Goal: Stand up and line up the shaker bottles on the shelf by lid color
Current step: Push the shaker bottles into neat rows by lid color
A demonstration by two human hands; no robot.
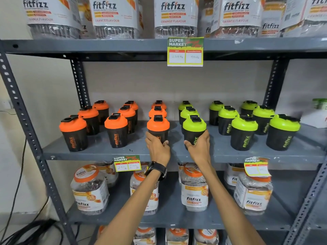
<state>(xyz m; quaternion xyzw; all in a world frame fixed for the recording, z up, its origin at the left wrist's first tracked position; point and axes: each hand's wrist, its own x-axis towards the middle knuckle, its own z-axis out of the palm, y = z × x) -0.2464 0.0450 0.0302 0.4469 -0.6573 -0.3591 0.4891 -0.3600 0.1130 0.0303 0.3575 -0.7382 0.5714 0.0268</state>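
Black shaker bottles stand upright on the grey middle shelf (99, 149). Several with orange lids fill the left half in three front-to-back rows; several with green lids fill the right half the same way. My left hand (157, 147) wraps the base of the front orange-lid bottle (158, 126) of the third row. My right hand (199, 147) grips the lower body of the front green-lid bottle (194, 128) beside it. Both bottles are upright near the shelf's front edge, a small gap between them.
Large fitfizz jars (175, 16) stand on the shelf above, smaller fitfizz jars (193, 190) on the shelf below. Price tags (185, 52) hang from the shelf edges. Slotted steel uprights (21, 114) frame the rack; black cables (26, 230) lie on the floor at left.
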